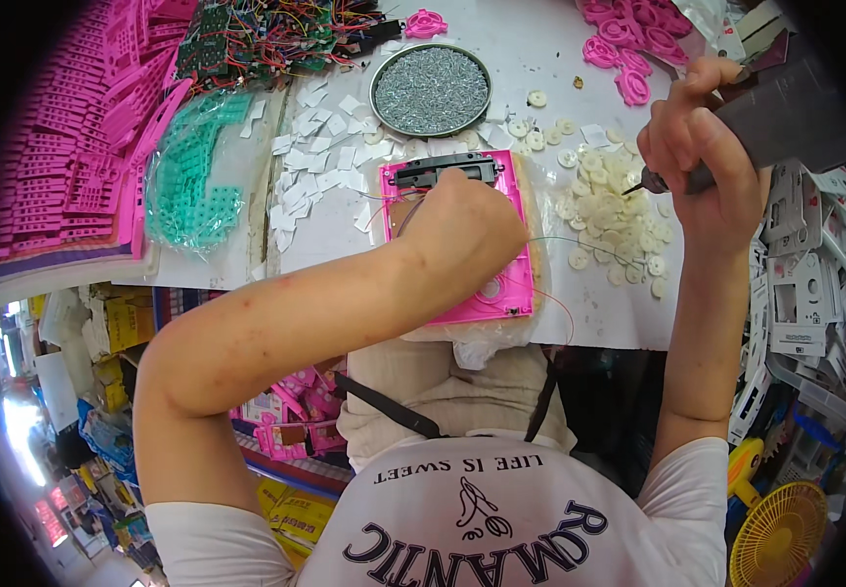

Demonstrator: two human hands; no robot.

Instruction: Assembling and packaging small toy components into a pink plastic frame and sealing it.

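Left hand (462, 230) pressed down on the pink panel (501, 289) at the tabletop's (589, 318) near edge, pinning it flat, right hand (697, 147) closed around a powered screwdriver (765, 122), tip raised over the white discs (609, 220).

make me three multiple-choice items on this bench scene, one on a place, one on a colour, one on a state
1. Where is the round tin of screws?
A. beyond the pink panel
B. on the floor
C. in the person's lap

2. What colour are the small discs?
A. black
B. cream white
C. blue

3. What is the right hand doing?
A. lying flat and empty
B. gripping a dark power screwdriver
C. holding a cup

Answers: 1 A, the tin sits on the table past the panel under the left hand; 2 B, the heap is pale cream; 3 B, fingers wrap the tool.
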